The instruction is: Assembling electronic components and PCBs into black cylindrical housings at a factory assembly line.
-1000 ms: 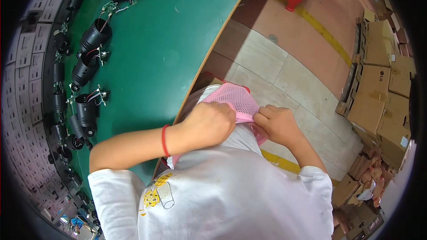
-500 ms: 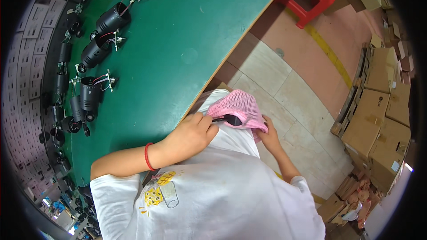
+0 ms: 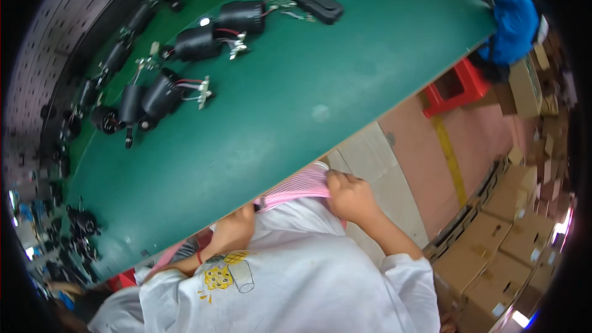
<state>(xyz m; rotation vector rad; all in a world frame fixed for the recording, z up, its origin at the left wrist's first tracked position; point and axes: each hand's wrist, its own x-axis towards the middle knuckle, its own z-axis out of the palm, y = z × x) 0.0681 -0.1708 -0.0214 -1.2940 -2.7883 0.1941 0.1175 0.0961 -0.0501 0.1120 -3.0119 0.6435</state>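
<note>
A piece of pink mesh cloth (image 3: pixel 302 186) is stretched between my hands over my lap, just below the table edge. My right hand (image 3: pixel 354 196) is closed on its right end, fingers curled over the fabric. At the left end my left hand (image 3: pixel 235 228) is closed beside a small black piece (image 3: pixel 259 203) at the cloth's edge. The table edge partly hides the left fingers. What is inside the mesh cannot be seen.
The green table (image 3: pixel 265 123) holds black cylindrical housings (image 3: pixel 197 43) with wires and circuit boards, and a black oblong case (image 3: pixel 314 2). A red stool (image 3: pixel 459 89) and a person in a blue sleeve (image 3: pixel 515 18) are far right. Cardboard boxes (image 3: pixel 487 240) are stacked at right.
My view has turned, so the table fills more of it. The mesh was bunched open around a dark object; now it is pulled flat. My left hand is lower, at the table edge.
</note>
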